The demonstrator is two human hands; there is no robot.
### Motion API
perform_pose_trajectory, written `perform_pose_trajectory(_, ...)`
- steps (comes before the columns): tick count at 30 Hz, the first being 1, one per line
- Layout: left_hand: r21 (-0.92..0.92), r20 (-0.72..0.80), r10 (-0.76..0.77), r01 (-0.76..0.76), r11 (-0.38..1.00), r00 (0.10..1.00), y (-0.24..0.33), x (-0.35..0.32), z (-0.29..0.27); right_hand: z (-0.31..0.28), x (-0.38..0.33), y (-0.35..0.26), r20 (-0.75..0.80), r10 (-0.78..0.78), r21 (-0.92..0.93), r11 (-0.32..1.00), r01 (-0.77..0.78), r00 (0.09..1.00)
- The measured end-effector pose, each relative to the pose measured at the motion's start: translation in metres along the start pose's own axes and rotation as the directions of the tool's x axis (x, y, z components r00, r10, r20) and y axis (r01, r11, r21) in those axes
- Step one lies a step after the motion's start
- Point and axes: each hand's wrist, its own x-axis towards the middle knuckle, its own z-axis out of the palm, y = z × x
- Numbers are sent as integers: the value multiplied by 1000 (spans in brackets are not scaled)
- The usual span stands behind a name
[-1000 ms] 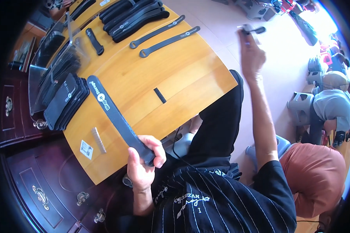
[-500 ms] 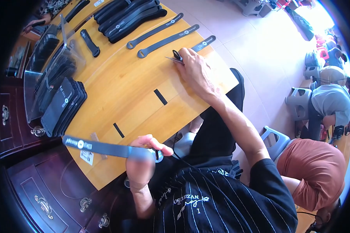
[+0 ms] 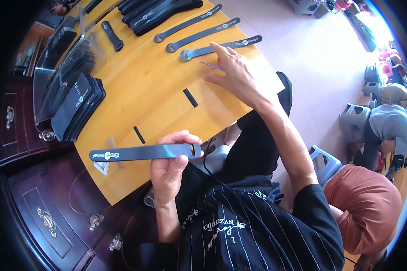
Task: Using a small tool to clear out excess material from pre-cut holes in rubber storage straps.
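Note:
My left hand holds a dark grey hook-and-loop strap level above the near table edge. Its slotted end sits between thumb and fingers; the rounded, printed end points left. My right hand is over the table, with a thin pointed metal tool sticking out from under its fingers; the tool's other end is hidden. The index fingertip rests at a flat strap, the nearest of three in a row. Beyond it lie a second strap and a third strap.
Two short black strips lie on the wooden table. Stacked straps fill the far end, with one small strap beside them. Left are a black stack and a clear bin. People sit on the right.
My right hand has loosened from the nearest table strap, which now lies flat with its slotted end showing. My left hand has turned and moved slightly right and up with its strap.

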Motion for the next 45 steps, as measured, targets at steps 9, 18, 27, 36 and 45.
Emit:
perform_pose_trajectory(9, 86, -116, 127, -118, 989, 985, -11, 10, 4, -72, -74, -77, 352, 150, 518, 791, -326, 924)
perform_pose_trajectory(18, 108, -254, 134, -110, 988, 958, -24, 14, 11, -56, -100, -91, 194, 63, 537, 828, -160, 979)
perform_pose_trajectory(27, 146, -212, 162, -133, 980, 964, -29, 15, 11, -52, -100, -88, 171, 72, 499, 853, -150, 983)
perform_pose_trajectory(36, 187, -196, 215, -179, 966, 957, -29, 13, 8, -52, -97, -93, 191, 73, 519, 839, -164, 979)
perform_pose_trajectory(45, 119, -229, 201, -177, 977, 952, -28, 13, 9, -56, -97, -94, 227, 76, 597, 777, -200, 971)
